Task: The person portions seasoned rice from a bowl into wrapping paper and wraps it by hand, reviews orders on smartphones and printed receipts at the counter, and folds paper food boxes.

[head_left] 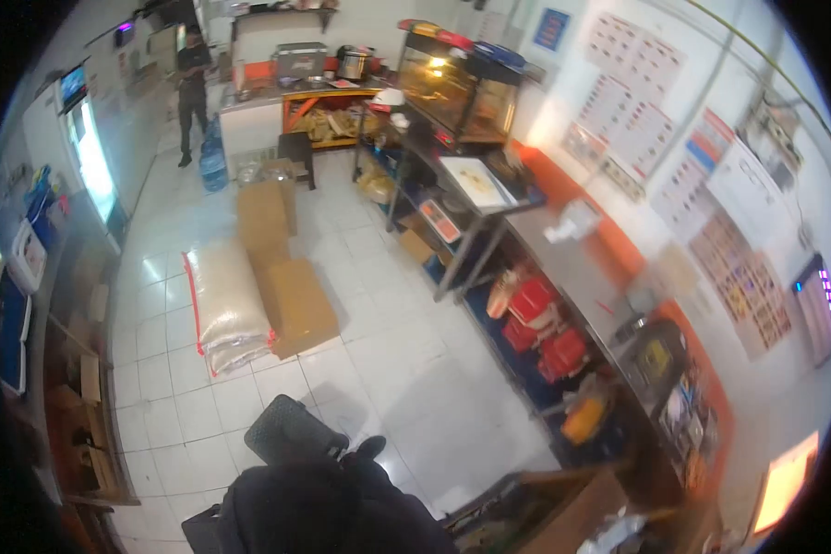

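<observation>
Neither of my hands shows in the head view. At the bottom is dark clothing [295,503], with a dark shoe [371,448] on the tiles and a dark, flat-topped object [291,429] beside it. Ahead on the floor lie large whitish sacks [226,300] with red edges, one on another. Against them on the right are brown cardboard boxes [295,305]. What my hands hold or touch, if anything, is hidden.
A steel counter [563,245] runs along the right wall, with red packages [535,309] on its lower shelf. Beyond stands a lit glass display case [439,78]. Another person [193,83] is at the far left, near blue water bottles [212,162].
</observation>
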Demonstrator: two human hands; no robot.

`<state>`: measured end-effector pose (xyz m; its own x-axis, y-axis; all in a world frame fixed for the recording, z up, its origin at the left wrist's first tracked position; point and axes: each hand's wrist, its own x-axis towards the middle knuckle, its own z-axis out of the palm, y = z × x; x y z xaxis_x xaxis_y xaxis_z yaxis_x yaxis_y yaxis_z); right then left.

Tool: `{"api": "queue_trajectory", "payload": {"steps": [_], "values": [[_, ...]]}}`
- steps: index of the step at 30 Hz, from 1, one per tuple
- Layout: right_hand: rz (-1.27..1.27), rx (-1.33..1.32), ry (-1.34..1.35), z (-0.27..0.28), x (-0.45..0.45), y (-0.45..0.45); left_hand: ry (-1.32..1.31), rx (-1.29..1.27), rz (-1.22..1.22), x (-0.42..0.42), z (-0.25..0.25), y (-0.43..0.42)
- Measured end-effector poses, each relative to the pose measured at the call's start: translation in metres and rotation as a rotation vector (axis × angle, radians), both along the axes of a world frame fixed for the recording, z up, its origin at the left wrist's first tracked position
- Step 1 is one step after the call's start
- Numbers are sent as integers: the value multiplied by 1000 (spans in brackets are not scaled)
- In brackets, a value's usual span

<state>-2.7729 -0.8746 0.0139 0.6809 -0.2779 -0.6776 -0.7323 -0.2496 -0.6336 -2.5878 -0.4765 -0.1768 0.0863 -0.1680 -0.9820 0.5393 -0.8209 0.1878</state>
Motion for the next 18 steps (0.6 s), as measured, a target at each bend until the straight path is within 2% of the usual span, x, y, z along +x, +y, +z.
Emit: {"api": "queue_trajectory", "payload": {"steps": [3, 6, 13, 18], "values": [[19, -45, 39, 1, 58, -7, 205, 79, 245, 15, 22, -4], [49, -73, 78, -1, 94, -8, 314, 107, 361, 20, 23, -1], [-1, -57, 136, -4, 84, -18, 207, 74, 299, 41, -11, 21], [-47, -60, 102, -29, -11, -6, 28, -44, -20, 91, -27, 40]]}}
